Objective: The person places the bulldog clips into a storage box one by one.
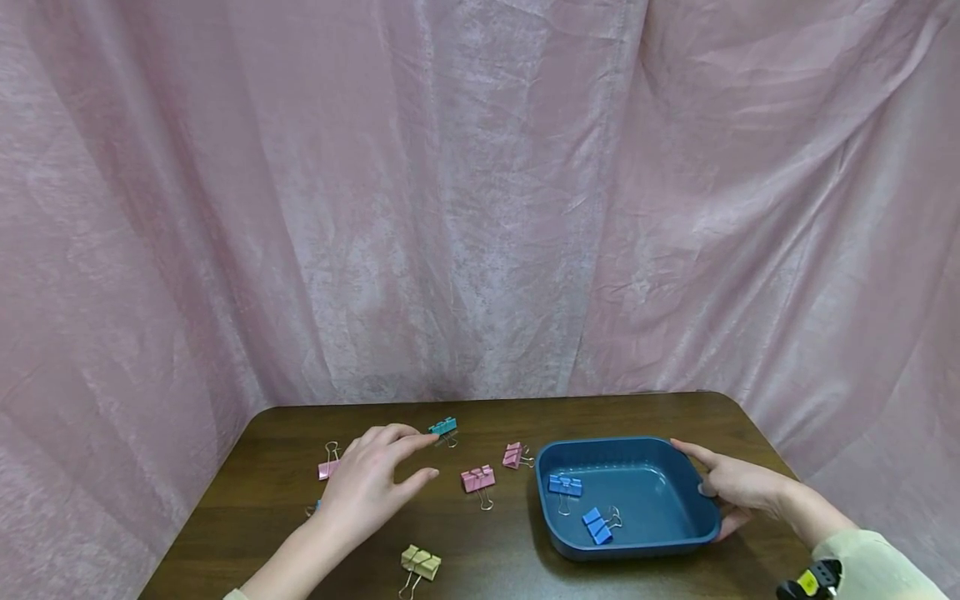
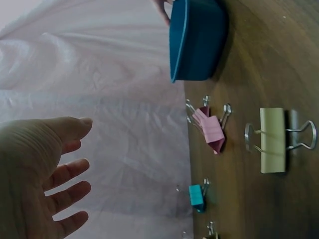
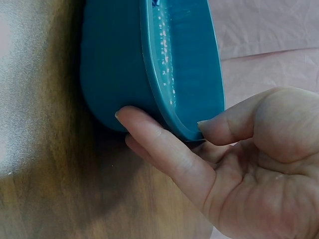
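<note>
My right hand grips the right end of a blue plastic tray. In the right wrist view its thumb lies at the rim while the fingers support the outer wall. Two blue binder clips, one near the tray's left wall and another toward the front, lie inside. Over the table's left half hovers my left hand, fingers spread and holding nothing. Its fingertips overlap a teal binder clip in the head view; in the left wrist view that clip sits well apart from the hand.
Pink binder clips lie between the hands, one nearer and one beside the tray. A gold clip rests at the front. Left of my left hand are another pink clip and a mostly hidden blue one. A pink curtain hangs behind the table.
</note>
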The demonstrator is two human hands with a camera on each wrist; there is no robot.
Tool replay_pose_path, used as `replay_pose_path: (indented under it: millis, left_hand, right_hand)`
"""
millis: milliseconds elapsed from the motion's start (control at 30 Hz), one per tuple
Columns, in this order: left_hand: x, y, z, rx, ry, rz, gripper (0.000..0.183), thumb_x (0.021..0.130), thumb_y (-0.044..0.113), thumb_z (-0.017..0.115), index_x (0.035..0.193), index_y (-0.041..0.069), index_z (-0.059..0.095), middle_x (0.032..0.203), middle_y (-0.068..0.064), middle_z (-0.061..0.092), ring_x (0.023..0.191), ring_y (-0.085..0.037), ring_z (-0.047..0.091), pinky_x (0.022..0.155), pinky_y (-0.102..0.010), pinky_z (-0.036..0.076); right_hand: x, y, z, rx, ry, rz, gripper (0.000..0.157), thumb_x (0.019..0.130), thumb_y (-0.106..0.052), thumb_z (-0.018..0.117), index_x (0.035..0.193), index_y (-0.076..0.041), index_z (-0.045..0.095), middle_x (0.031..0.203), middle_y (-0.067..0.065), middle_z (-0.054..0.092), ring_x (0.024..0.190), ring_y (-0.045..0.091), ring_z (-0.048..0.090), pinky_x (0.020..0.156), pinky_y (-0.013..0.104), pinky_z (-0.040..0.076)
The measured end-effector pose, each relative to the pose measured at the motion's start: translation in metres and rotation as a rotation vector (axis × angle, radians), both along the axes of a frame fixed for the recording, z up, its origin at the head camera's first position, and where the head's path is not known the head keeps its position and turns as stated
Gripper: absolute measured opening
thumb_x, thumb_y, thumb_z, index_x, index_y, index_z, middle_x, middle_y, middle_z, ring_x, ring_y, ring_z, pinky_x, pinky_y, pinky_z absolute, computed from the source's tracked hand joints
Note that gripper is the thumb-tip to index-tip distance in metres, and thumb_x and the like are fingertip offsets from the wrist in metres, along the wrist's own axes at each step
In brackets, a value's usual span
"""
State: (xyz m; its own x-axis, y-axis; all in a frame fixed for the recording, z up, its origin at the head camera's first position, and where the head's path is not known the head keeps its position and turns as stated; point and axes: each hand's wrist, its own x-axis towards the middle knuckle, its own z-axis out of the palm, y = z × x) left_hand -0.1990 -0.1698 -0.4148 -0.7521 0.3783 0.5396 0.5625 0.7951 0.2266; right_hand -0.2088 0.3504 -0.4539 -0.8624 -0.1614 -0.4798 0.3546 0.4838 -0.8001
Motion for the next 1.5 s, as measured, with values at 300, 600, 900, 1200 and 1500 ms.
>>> replay_pose_path:
  millis: [300,600,900,1200,1500]
  left_hand:
    - [0.008,-0.018,-0.012,-0.039,0.007,0.016,0.040,0.081,0.037,0.087,0.119,0.031,0.077,0.111,0.013,0.067,0.106,-0.015,0.062,0.078,-0.040,0.052]
    - [0.016,-0.032,-0.019,-0.088,0.026,-0.042,0.040,0.080,0.038,0.087,0.117,0.031,0.077,0.111,0.015,0.064,0.107,-0.012,0.061,0.084,-0.040,0.052]
    - [0.026,-0.035,-0.035,-0.116,-0.024,-0.148,0.037,0.082,0.039,0.085,0.118,0.035,0.075,0.114,0.022,0.060,0.107,-0.006,0.059,0.088,-0.042,0.051]
    - [0.032,-0.041,-0.053,-0.132,0.007,-0.228,0.035,0.077,0.036,0.089,0.109,0.034,0.077,0.109,0.020,0.061,0.101,-0.008,0.060,0.086,-0.038,0.050]
    - [0.034,-0.050,-0.061,-0.156,0.013,-0.262,0.034,0.079,0.044,0.087,0.109,0.035,0.077,0.109,0.022,0.061,0.101,-0.007,0.060,0.084,-0.042,0.051]
  right_hand:
    - [0.000,0.002,-0.001,-0.012,0.004,0.023,0.084,0.092,0.008,0.047,0.165,-0.014,0.010,0.129,0.034,0.047,0.095,0.038,0.067,0.062,0.052,0.060]
    - [0.001,0.000,0.000,0.002,0.006,0.007,0.082,0.093,0.009,0.046,0.164,-0.014,0.012,0.130,0.035,0.049,0.095,0.039,0.068,0.061,0.052,0.060]
    - [0.001,0.001,0.000,-0.011,0.003,0.024,0.080,0.094,0.007,0.043,0.164,-0.014,0.010,0.124,0.034,0.047,0.087,0.037,0.069,0.061,0.051,0.060]
    - [-0.001,0.000,0.000,-0.005,0.010,0.025,0.082,0.093,0.008,0.045,0.164,-0.013,0.010,0.126,0.034,0.046,0.094,0.038,0.067,0.061,0.052,0.060]
    - [-0.001,0.001,0.000,-0.002,0.015,0.031,0.082,0.093,0.008,0.045,0.164,-0.013,0.010,0.133,0.038,0.042,0.098,0.039,0.066,0.061,0.052,0.060]
